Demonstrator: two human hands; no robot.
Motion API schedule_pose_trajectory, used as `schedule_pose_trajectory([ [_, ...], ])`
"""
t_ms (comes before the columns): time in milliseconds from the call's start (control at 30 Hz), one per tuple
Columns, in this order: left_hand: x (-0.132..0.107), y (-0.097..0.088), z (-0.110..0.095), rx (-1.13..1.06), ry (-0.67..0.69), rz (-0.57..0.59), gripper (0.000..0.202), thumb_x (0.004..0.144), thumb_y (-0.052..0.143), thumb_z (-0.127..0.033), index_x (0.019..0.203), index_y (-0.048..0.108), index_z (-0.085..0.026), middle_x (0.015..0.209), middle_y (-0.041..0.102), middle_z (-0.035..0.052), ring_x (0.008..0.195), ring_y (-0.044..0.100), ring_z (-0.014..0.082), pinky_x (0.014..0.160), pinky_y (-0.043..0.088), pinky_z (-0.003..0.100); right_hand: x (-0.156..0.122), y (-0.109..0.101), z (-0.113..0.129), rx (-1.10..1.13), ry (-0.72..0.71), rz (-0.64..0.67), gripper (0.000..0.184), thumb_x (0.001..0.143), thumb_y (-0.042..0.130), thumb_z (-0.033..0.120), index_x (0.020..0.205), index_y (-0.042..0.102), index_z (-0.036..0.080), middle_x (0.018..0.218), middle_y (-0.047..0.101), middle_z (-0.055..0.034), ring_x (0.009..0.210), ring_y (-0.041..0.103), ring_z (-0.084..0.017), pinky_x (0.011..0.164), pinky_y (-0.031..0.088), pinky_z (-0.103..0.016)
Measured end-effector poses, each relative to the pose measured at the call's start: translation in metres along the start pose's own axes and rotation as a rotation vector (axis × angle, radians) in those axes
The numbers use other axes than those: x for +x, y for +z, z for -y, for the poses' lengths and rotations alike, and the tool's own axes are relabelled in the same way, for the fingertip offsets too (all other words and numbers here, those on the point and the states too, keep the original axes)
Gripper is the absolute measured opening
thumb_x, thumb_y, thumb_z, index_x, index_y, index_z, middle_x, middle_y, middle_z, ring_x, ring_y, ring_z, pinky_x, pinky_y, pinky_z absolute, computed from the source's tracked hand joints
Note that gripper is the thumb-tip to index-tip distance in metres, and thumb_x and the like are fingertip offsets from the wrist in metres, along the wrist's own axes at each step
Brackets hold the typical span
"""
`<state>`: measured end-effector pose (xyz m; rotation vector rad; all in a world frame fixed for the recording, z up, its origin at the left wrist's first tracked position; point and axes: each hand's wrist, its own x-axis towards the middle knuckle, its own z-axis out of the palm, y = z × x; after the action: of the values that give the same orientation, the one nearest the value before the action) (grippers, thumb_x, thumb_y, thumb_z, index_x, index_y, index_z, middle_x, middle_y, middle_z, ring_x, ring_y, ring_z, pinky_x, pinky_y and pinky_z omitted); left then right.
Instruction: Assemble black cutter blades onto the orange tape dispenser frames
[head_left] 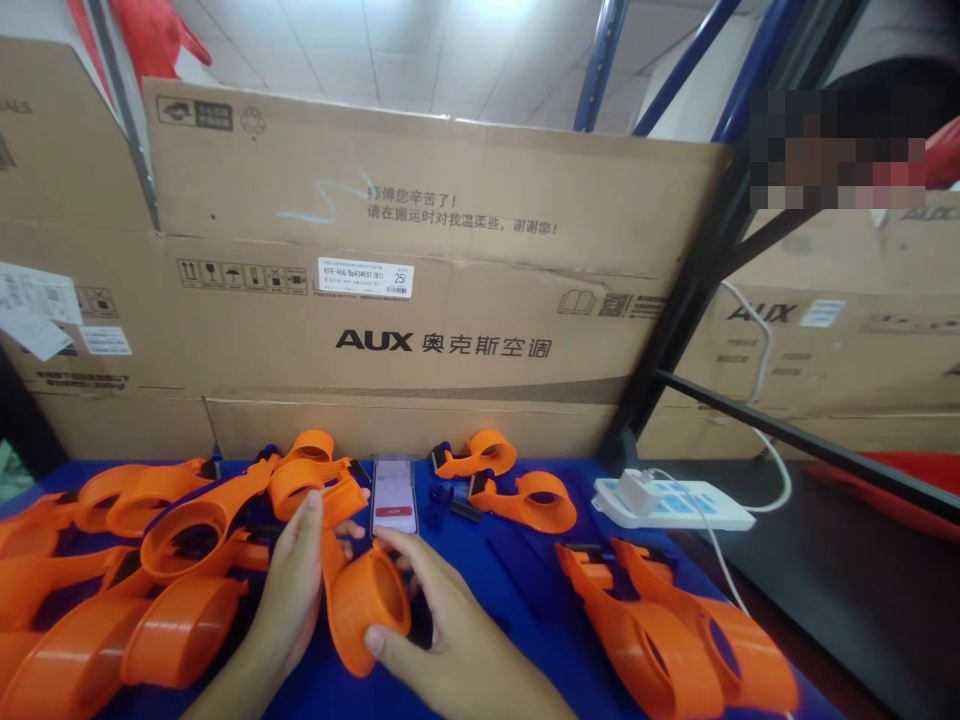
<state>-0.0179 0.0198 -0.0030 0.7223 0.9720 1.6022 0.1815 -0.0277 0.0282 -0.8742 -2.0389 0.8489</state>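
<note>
An orange tape dispenser (356,610) is held between my two hands over the blue tabletop, its ring towards me. My right hand (450,620) grips the ring, with the thumb on the near rim and the fingers round the far side. My left hand (300,565) is closed about the upper, handle end; its palm hides most of its fingers and part of the dispenser. Just beyond my hands lies a phone (394,510) with a lit screen. Left of my left hand, another orange dispenser (184,625) rests among several like it.
Several orange dispensers crowd the left side. Two more (544,503) (491,453) lie at the back, near small dark parts (450,500). A pair (660,640) lies at the right. A white power strip (716,507) with cables sits beside a black frame post; a cardboard panel (450,270) stands behind.
</note>
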Motion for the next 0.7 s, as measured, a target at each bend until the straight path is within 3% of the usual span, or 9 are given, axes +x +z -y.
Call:
schedule_pose_trajectory([
  [133, 0.003, 0.000, 0.001, 0.104, 0.018, 0.096, 0.071, 0.086, 0.056, -0.078, 0.111, 0.077, -0.016, 0.105, 0.082, 0.0132, 0.093, 0.074, 0.0299, 0.080, 0.057, 0.037, 0.001, -0.002, -0.006, 0.078, -0.013, -0.069, 0.057, 0.098, 0.063, 0.033, 0.152, 0.047, 0.028, 0.150, 0.058, -0.0104, 0.134, 0.057, -0.030, 0.114, 0.044, -0.046],
  [267, 0.010, -0.004, 0.001, 0.250, 0.068, 0.165, 0.081, 0.090, 0.040, -0.081, 0.118, 0.074, -0.013, 0.115, 0.079, 0.0183, 0.105, 0.071, 0.0347, 0.073, 0.054, 0.038, 0.006, -0.015, -0.014, 0.203, 0.053, -0.284, 0.039, 0.104, 0.049, 0.040, 0.139, 0.061, 0.025, 0.134, 0.069, -0.0079, 0.122, 0.065, -0.027, 0.106, 0.048, -0.040],
  [367, 0.012, -0.009, 0.004, 0.486, 0.150, 0.196, 0.067, 0.094, 0.046, -0.072, 0.126, 0.070, -0.018, 0.123, 0.077, 0.0161, 0.111, 0.068, 0.0343, 0.083, 0.053, 0.041, 0.011, -0.028, -0.018, 0.237, 0.111, -0.433, 0.036, 0.103, 0.050, 0.043, 0.128, 0.068, 0.023, 0.129, 0.071, -0.0071, 0.120, 0.064, -0.028, 0.104, 0.047, -0.038],
  [467, 0.012, -0.017, 0.004, 0.873, 0.380, 0.204, 0.047, 0.094, 0.058, -0.059, 0.124, 0.070, -0.025, 0.125, 0.075, 0.0112, 0.114, 0.066, 0.0331, 0.095, 0.050, 0.046, 0.014, -0.039, -0.020, 0.254, 0.163, -0.523, 0.039, 0.102, 0.051, 0.049, 0.123, 0.071, 0.022, 0.126, 0.072, -0.0070, 0.119, 0.063, -0.029, 0.104, 0.045, -0.037],
  [600, 0.017, -0.030, -0.010, 1.353, 0.805, 0.063, 0.038, 0.097, 0.057, -0.045, 0.128, 0.068, -0.027, 0.133, 0.071, 0.0106, 0.126, 0.059, 0.0347, 0.106, 0.042, 0.052, 0.015, -0.035, -0.021, 0.316, 0.231, -0.421, 0.044, 0.102, 0.050, 0.056, 0.119, 0.073, 0.022, 0.111, 0.075, -0.0062, 0.102, 0.066, -0.027, 0.093, 0.049, -0.036],
  [700, 0.030, -0.043, -0.019, 1.665, 0.949, -0.092, 0.051, 0.099, 0.050, -0.034, 0.149, 0.053, -0.021, 0.153, 0.057, 0.0171, 0.137, 0.051, 0.0389, 0.107, 0.039, 0.055, 0.013, -0.016, -0.018, 0.411, 0.251, -0.233, 0.046, 0.103, 0.048, 0.059, 0.113, 0.073, 0.021, 0.101, 0.074, -0.0059, 0.089, 0.066, -0.023, 0.079, 0.051, -0.032],
])
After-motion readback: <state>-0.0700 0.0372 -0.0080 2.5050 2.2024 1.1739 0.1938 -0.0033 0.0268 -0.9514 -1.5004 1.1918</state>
